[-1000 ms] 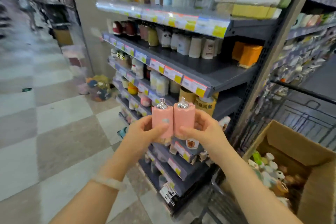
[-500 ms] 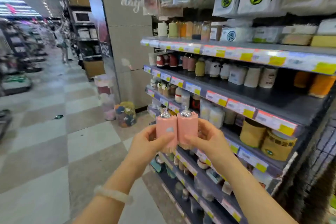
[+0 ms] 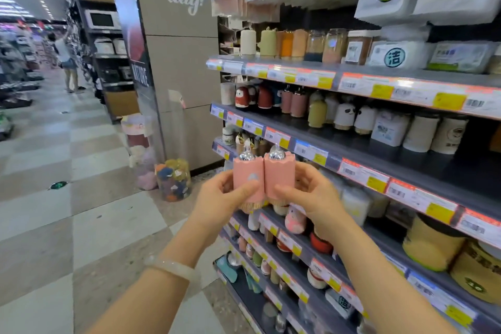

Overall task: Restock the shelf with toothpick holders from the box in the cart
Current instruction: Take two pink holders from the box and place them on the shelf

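Pink holders, left [image 3: 248, 180] and right [image 3: 279, 176] touching, seem light, stiff, slick, so my left hand [image 3: 219, 198] and right hand [image 3: 311, 195] clasp their sides, shelf [image 3: 379, 168] at 2 o'clock.

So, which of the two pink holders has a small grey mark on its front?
The pink holder in the left hand; the one in the right hand looks plain.
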The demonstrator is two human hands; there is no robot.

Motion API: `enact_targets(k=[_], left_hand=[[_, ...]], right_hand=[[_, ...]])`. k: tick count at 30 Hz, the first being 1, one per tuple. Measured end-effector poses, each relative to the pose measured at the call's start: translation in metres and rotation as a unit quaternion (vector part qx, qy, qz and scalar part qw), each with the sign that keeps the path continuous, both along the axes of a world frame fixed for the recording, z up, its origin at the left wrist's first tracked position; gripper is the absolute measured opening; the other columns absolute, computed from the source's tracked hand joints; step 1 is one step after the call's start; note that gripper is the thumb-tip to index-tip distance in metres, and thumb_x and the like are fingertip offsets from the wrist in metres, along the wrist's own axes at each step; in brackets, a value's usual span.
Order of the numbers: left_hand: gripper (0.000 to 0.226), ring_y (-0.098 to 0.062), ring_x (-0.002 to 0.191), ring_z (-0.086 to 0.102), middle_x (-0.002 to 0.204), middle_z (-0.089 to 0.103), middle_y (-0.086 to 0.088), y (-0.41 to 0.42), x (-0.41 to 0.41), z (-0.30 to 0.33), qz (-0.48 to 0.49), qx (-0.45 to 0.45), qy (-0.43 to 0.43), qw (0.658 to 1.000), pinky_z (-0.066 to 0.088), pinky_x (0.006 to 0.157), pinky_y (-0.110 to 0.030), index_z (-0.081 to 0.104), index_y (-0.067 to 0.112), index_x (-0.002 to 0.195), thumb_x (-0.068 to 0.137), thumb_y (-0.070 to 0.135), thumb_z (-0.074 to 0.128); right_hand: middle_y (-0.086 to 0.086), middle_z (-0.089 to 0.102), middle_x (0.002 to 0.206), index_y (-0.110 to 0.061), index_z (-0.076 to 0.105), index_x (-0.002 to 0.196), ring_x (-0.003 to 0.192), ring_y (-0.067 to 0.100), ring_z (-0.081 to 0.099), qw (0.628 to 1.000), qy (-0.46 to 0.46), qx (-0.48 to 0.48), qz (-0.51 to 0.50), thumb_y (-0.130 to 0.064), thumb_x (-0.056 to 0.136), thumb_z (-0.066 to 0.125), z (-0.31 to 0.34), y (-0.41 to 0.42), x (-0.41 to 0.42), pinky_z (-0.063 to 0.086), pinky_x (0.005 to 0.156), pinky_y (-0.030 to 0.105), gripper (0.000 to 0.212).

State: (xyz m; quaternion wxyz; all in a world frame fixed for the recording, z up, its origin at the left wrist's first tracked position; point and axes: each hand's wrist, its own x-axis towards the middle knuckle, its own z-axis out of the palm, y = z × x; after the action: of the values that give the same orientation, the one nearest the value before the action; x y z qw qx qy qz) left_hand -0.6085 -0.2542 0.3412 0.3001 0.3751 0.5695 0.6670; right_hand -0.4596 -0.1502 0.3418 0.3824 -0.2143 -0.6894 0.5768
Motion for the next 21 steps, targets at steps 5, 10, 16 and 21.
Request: enact_targets(k=[5, 10, 16, 21], left_hand=[[0.037, -0.016, 0.087, 0.070, 0.096, 0.073, 0.001, 0.062, -0.052, 0.022, -0.026, 0.013, 0.021, 0.999, 0.057, 0.076, -0.031, 0.064, 0.018, 0.104, 0.070, 0.027, 0.072], [0.032, -0.014, 0.087, 0.070, 0.093, 0.073, 0.005, 0.117, -0.093, 0.038, -0.047, 0.026, 0.045, 0.998, 0.055, 0.071, -0.027, 0.065, 0.026, 0.098, 0.068, 0.032, 0.073], [0.037, -0.017, 0.091, 0.069, 0.100, 0.071, 0.001, 0.175, -0.127, 0.039, -0.074, 0.011, 0.060, 0.995, 0.057, 0.080, -0.037, 0.062, 0.017, 0.112, 0.078, 0.029, 0.072], [0.042, -0.016, 0.091, 0.068, 0.105, 0.069, -0.002, 0.224, -0.154, 0.044, -0.115, 0.015, 0.090, 0.989, 0.056, 0.074, -0.026, 0.061, 0.015, 0.116, 0.078, 0.029, 0.073]], right_hand=[[-0.004, 0.068, 0.111, -0.027, 0.059, 0.114, 0.101, 0.013, 0.065, 0.999, 0.008, 0.012, -0.032, -0.011, 0.073, 0.079, 0.020, 0.058, -0.050, 0.056, 0.078, 0.029, 0.048], [-0.004, 0.066, 0.113, -0.025, 0.057, 0.115, 0.101, 0.011, 0.065, 0.997, 0.001, 0.040, -0.063, -0.009, 0.076, 0.076, 0.038, 0.104, -0.085, 0.056, 0.081, 0.028, 0.046], [-0.005, 0.064, 0.114, -0.026, 0.054, 0.113, 0.102, 0.011, 0.063, 0.991, -0.024, 0.055, -0.117, -0.010, 0.078, 0.075, 0.043, 0.147, -0.113, 0.054, 0.088, 0.032, 0.044], [-0.001, 0.061, 0.118, -0.022, 0.052, 0.118, 0.106, 0.014, 0.061, 0.982, -0.042, 0.043, -0.179, -0.013, 0.078, 0.074, 0.044, 0.176, -0.131, 0.053, 0.088, 0.033, 0.047]])
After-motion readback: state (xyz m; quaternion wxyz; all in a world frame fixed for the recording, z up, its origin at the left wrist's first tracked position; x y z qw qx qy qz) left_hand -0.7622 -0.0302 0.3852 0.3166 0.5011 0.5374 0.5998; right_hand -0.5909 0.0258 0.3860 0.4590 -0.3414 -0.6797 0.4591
